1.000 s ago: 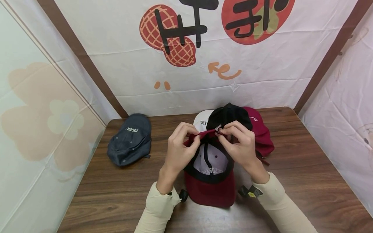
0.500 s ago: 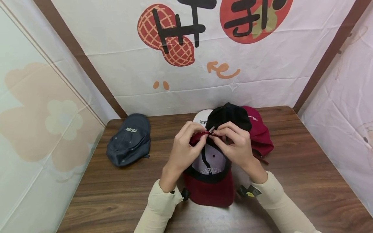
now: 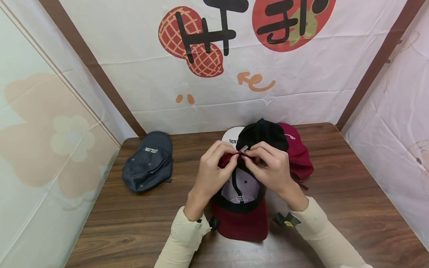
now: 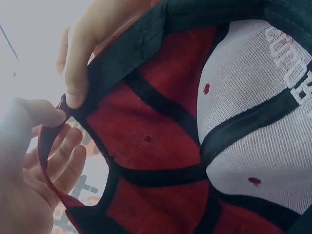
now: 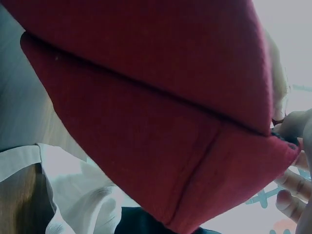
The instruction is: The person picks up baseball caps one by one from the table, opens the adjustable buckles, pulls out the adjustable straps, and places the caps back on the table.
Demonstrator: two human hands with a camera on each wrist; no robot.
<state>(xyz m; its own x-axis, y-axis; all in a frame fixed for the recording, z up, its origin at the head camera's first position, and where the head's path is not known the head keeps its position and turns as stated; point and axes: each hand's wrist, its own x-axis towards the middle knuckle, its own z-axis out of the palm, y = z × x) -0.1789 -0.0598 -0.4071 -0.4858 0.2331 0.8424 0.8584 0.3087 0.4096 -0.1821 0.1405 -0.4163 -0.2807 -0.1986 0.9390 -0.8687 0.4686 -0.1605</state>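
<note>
A dark red baseball cap [image 3: 242, 229] is held with its hollow side toward me and its brim down, near the middle of the table. My left hand [image 3: 212, 171] pinches the back strap [image 4: 46, 146] of this cap. Opposite it, my right hand [image 3: 275, 167] pinches the strap's other side by a small metal buckle [image 3: 244, 149]. The fingertips of both hands nearly meet there. Inside the cap, the left wrist view shows a white mesh panel [image 4: 248, 112] and black seam tape. Red outer fabric [image 5: 136, 126] fills much of the right wrist view.
On the wooden table [image 3: 345, 208], a dark blue cap [image 3: 147, 162] lies at the left. Behind my hands are a white cap [image 3: 232, 134], a black cap [image 3: 263, 134] and a crimson cap [image 3: 299, 156]. A printed cloth [image 3: 151, 89] hangs behind the table.
Both hands have come closer together at the strap, the left moving right and the right slightly left. The buckle has shifted left, and the strap is less stretched. The other caps stay put.
</note>
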